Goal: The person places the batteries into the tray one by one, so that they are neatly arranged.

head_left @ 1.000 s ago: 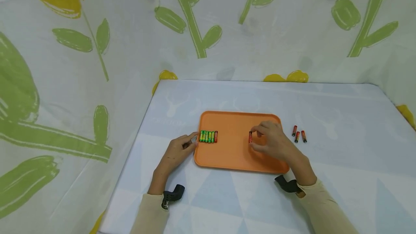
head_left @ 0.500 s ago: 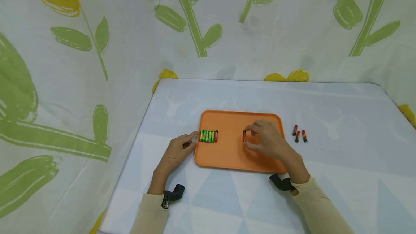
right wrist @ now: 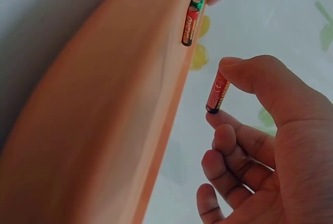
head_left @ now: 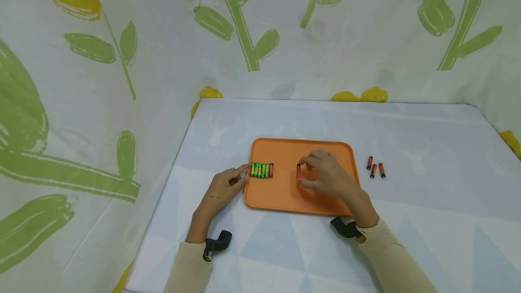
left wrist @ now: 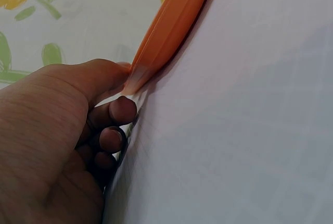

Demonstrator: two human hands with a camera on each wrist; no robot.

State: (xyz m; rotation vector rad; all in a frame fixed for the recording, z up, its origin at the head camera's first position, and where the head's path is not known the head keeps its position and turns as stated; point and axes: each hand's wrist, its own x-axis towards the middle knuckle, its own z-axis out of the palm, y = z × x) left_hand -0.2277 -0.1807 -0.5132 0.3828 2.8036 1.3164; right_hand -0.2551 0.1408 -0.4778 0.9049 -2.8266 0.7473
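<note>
My right hand [head_left: 325, 174] pinches a red battery [head_left: 298, 171] by its two ends, between thumb and index finger, over the orange tray [head_left: 281, 196]. The right wrist view shows this red battery [right wrist: 218, 91] above the tray, its dark end on the index fingertip. My left hand [head_left: 221, 190] holds the tray's left rim with thumb and fingertips; its other fingers are curled in the left wrist view. Beside it on the tray stand several green batteries [head_left: 259, 170] in a tight row, with one red battery [head_left: 271, 170] at the row's right end.
Three red batteries [head_left: 373, 171] lie apart on the table, right of the tray. A pale patterned cloth [head_left: 268, 248] covers the table, and a leaf-printed hanging cloth rises behind and at the left. Each wrist carries a black camera mount [head_left: 218, 242].
My right hand has moved left across the tray with the pinched red battery, nearer the row. The left hand stays at the tray's rim.
</note>
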